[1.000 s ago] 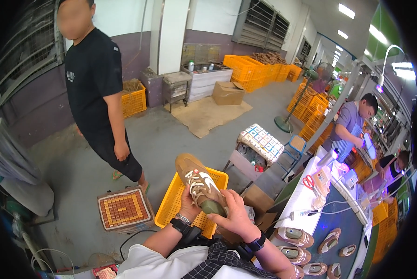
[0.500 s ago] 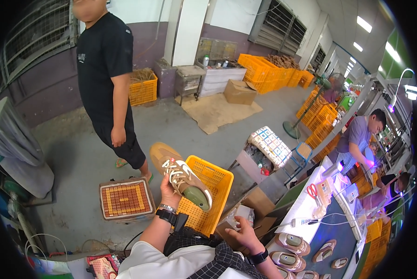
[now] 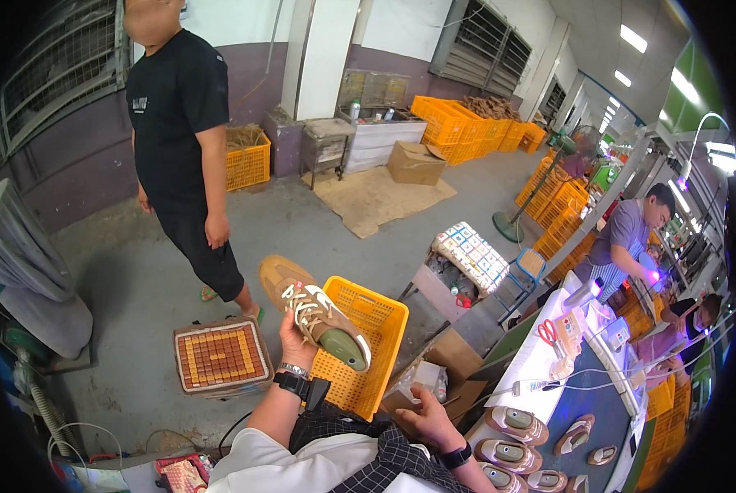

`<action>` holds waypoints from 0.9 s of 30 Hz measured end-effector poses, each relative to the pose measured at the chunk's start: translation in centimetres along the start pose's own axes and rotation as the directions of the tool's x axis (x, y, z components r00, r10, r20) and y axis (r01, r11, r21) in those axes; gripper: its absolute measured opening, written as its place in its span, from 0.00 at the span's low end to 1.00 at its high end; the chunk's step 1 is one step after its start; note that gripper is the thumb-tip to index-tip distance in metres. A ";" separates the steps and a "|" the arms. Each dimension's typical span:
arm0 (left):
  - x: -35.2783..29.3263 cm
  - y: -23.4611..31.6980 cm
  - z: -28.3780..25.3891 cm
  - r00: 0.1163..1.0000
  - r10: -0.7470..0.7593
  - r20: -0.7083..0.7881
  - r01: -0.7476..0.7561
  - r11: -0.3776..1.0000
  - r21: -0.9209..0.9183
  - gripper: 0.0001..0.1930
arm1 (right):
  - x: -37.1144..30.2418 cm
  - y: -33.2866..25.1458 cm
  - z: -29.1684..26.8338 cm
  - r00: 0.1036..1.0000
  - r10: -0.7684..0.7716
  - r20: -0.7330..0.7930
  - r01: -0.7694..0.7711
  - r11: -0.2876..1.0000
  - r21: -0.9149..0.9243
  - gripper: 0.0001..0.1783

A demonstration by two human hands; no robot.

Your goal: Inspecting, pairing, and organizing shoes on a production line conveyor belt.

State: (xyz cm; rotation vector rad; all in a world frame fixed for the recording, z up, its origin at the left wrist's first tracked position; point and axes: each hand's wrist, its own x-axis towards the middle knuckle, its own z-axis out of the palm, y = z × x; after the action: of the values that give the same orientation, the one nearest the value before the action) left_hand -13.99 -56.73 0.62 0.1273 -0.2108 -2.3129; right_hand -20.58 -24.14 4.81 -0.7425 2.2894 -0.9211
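My left hand (image 3: 299, 343) grips a brown-and-tan sneaker (image 3: 298, 287) with white laces and a green form inside its heel opening. The sneaker is held tilted, toe toward the far left, above the near-left part of a yellow plastic crate (image 3: 393, 333). Empty, with fingers loosely apart, my right hand (image 3: 428, 417) hovers beside the crate, near an open cardboard box (image 3: 446, 361). Further right, several similar shoes (image 3: 516, 426) rest on a dark conveyor surface (image 3: 580, 403), within reach of my right forearm.
A person in black (image 3: 179, 123) stands at the left behind a tile-patterned seat (image 3: 223, 355). A cushioned stool (image 3: 471, 256) stands beyond the crate. Red-handled scissors (image 3: 550, 335) and cables lie on the white table (image 3: 522, 374). A co-worker (image 3: 627, 238) works at the far right.
The view has shifted slightly, and the shoe stays in my left hand with nearly the same tilt. My right hand has barely moved. The standing person's other hand now shows.
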 end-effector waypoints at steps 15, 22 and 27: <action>0.0 -0.1 -0.2 1.000 -0.019 0.024 0.019 1.000 0.018 0.30 | -1.1 0.2 0.1 1.000 0.002 0.010 -0.001 1.000 -0.028 0.40; -0.1 -0.6 -0.4 0.999 -0.052 -0.008 0.052 0.998 0.034 0.27 | -1.6 -0.4 0.1 0.992 0.106 0.067 -0.113 0.988 0.103 0.35; 0.0 -1.3 -0.5 0.995 -0.090 -0.053 0.092 0.995 0.031 0.29 | -1.9 -1.1 0.0 0.999 0.025 0.029 -0.026 0.997 0.069 0.35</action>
State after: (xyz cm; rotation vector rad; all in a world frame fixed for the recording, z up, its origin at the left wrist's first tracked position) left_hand -14.83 -55.95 -0.14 0.2169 -0.2211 -2.3944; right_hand -18.93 -23.55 6.15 -0.6910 2.2258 -0.9668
